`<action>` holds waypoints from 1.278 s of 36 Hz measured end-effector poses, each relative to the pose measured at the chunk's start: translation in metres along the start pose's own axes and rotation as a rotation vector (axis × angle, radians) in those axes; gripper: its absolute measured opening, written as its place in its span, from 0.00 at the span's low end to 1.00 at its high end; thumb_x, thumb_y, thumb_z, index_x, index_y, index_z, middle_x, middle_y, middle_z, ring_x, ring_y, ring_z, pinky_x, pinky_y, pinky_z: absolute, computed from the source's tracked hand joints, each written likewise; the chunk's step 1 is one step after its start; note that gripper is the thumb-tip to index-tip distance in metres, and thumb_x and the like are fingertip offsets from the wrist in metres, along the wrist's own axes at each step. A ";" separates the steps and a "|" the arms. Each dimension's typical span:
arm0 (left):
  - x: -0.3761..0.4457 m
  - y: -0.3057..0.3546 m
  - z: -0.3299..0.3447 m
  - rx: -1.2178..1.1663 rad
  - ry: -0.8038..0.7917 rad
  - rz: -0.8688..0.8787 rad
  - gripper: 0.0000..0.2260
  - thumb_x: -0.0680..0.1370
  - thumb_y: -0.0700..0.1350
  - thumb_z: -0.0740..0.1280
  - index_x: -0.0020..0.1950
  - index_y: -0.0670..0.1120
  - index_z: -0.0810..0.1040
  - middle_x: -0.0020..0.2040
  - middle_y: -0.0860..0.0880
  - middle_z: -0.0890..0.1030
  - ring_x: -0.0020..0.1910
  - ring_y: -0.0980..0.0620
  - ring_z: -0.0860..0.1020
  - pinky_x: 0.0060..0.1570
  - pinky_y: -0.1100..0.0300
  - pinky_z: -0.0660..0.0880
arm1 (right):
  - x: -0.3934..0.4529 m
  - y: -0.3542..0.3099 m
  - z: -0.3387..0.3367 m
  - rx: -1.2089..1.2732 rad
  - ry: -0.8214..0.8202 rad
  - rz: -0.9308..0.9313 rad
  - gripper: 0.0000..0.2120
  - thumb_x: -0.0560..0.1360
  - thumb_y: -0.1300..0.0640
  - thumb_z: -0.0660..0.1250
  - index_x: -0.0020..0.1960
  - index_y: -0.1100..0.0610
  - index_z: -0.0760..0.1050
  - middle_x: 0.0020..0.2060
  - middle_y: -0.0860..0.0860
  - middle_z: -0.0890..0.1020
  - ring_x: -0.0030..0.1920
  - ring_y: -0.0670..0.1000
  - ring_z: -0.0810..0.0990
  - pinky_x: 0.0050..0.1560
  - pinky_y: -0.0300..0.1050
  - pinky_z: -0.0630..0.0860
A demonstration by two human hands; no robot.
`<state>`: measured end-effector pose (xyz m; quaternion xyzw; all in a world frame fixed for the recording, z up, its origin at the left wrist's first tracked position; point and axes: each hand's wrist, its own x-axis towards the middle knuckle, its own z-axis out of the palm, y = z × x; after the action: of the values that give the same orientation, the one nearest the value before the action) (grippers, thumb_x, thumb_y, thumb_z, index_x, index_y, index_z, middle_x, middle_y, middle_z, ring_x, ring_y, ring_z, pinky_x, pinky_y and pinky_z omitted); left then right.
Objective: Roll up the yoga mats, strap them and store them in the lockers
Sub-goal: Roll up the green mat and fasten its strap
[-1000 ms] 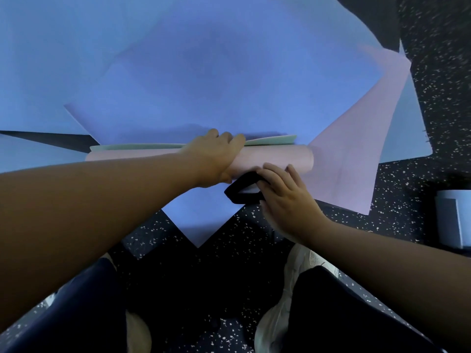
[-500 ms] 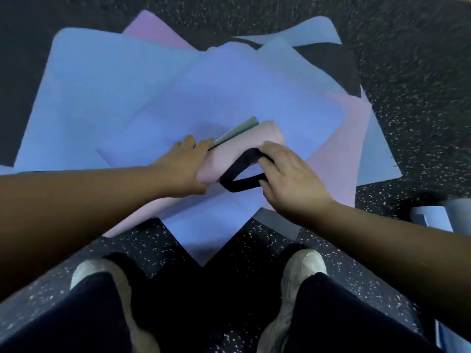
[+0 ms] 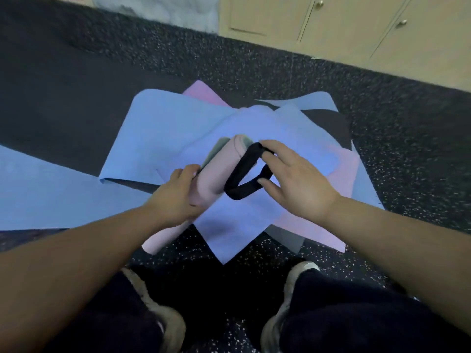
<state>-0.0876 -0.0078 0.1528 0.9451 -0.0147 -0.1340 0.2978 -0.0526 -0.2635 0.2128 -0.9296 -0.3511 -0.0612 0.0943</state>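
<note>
Head view: at frame centre, a rolled pale-pink foam yoga mat (image 3: 219, 174) is gripped by the left hand (image 3: 178, 192), while a black fabric strap loop (image 3: 246, 174) is pinched by the right hand (image 3: 298, 179) and is not yet seated. Several flat blue mats (image 3: 163, 128) remain unrolled; the beige lockers (image 3: 344, 26), upper right, are closed.
</note>
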 end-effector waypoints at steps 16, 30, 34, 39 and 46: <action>-0.080 -0.027 -0.003 -0.406 0.011 -0.043 0.39 0.68 0.45 0.73 0.74 0.57 0.56 0.62 0.52 0.74 0.62 0.51 0.74 0.58 0.51 0.73 | 0.009 -0.136 -0.003 0.285 -0.068 0.146 0.23 0.77 0.65 0.61 0.71 0.63 0.66 0.75 0.52 0.60 0.63 0.58 0.73 0.57 0.43 0.69; -0.110 0.010 -0.064 -0.892 0.087 -0.170 0.12 0.82 0.53 0.58 0.63 0.53 0.76 0.59 0.54 0.79 0.59 0.58 0.77 0.53 0.58 0.77 | 0.010 -0.153 -0.006 0.357 -0.122 0.060 0.24 0.79 0.63 0.63 0.74 0.59 0.65 0.77 0.47 0.57 0.67 0.52 0.71 0.55 0.28 0.58; -0.119 0.005 -0.065 -0.768 0.102 -0.134 0.09 0.79 0.58 0.61 0.55 0.59 0.77 0.53 0.56 0.82 0.55 0.61 0.78 0.55 0.54 0.78 | 0.010 -0.159 0.001 0.372 -0.173 0.020 0.26 0.77 0.63 0.64 0.75 0.58 0.65 0.77 0.48 0.58 0.69 0.53 0.70 0.59 0.30 0.58; -0.128 0.004 -0.070 -0.776 0.092 -0.148 0.06 0.81 0.53 0.61 0.50 0.60 0.77 0.50 0.59 0.81 0.50 0.65 0.77 0.52 0.59 0.75 | 0.011 -0.165 0.003 0.385 -0.219 0.005 0.28 0.78 0.62 0.63 0.76 0.54 0.61 0.77 0.42 0.53 0.72 0.46 0.63 0.58 0.24 0.53; -0.129 0.006 -0.066 -0.694 0.188 -0.165 0.08 0.82 0.48 0.61 0.55 0.50 0.79 0.46 0.56 0.81 0.39 0.69 0.76 0.43 0.64 0.71 | 0.010 -0.169 0.004 0.375 -0.307 -0.005 0.28 0.81 0.60 0.59 0.78 0.51 0.54 0.78 0.42 0.49 0.77 0.46 0.51 0.65 0.31 0.54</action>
<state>-0.1941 0.0379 0.2398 0.7941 0.1355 -0.0671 0.5887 -0.1572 -0.1318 0.2334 -0.8933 -0.3688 0.1469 0.2108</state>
